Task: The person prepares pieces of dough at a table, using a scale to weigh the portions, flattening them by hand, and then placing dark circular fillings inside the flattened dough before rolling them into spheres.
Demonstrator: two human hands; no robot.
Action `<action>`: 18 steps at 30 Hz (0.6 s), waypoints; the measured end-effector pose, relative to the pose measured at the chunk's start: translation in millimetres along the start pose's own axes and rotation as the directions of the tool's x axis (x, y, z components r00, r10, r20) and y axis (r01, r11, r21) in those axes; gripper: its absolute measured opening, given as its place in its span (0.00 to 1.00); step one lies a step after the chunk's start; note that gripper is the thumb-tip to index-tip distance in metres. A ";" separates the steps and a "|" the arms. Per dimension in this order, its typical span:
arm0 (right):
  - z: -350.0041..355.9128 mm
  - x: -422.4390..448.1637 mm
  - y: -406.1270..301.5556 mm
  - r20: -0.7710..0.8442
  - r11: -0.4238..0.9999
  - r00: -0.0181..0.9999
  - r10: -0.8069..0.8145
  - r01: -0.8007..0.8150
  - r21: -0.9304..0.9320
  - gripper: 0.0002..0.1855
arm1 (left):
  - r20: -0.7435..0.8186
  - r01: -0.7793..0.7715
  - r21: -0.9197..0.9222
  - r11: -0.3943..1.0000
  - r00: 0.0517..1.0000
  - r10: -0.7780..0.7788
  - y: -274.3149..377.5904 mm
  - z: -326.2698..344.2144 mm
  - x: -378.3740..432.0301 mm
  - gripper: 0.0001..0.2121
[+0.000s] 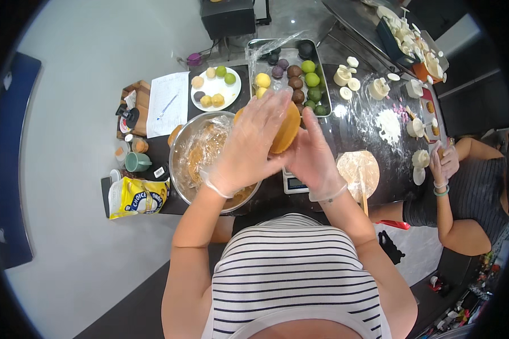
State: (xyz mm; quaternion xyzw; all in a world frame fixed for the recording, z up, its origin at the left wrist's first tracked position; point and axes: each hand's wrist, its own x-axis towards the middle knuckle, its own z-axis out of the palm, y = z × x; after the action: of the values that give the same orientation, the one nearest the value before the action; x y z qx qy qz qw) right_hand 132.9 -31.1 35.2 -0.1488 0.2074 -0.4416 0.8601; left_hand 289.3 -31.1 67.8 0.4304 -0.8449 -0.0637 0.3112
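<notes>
A flat round of orange-brown dough (286, 130) lies between my two hands, which wear clear plastic gloves. My left hand (254, 131) lies over the dough's left part, fingers together and stretched out. My right hand (313, 150) is below and to the right, its palm against the dough and a finger raised beside it. Under my left wrist stands a steel bowl (179, 186) of brown dough partly covered with plastic film. A digital scale (296, 186) lies below my right hand. Beyond my hands is a metal tray (325, 84) of coloured dough balls.
A white plate (216, 87) of small balls stands left of the tray. Right are a floured round board (348, 169) with a rolling pin (363, 190), mooncake presses (379, 89) and loose flour (389, 127). A co-worker's hands (445, 161) are at the far right. A yellow bag (140, 197) stands left.
</notes>
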 end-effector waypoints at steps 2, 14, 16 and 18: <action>5.8 -4.5 -0.5 -0.066 1.000 0.998 -0.008 0.010 0.019 0.28 | 0.088 0.038 -0.302 0.953 0.996 -0.012 2.2 -6.0 -1.9 0.44; -6.7 -14.9 1.0 -0.017 0.992 0.999 0.042 -0.040 0.122 0.26 | 0.050 0.234 -0.369 0.899 0.971 -0.233 -1.0 13.3 -6.1 0.42; -14.8 -14.6 -0.5 0.006 0.988 0.999 0.036 -0.037 0.151 0.25 | 0.078 0.204 -0.396 0.895 0.979 -0.189 -4.3 13.2 -2.1 0.43; -14.0 -13.0 -1.5 0.050 0.981 0.997 0.055 -0.063 0.186 0.25 | 0.132 0.186 -0.431 0.883 0.981 -0.143 -6.4 10.5 -0.5 0.45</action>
State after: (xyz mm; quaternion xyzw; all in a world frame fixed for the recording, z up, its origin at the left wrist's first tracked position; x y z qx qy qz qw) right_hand 118.2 -22.3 26.6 -0.0708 0.1502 -0.4299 0.8875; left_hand 287.8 -36.4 56.8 0.4152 -0.7829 -0.3002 0.3528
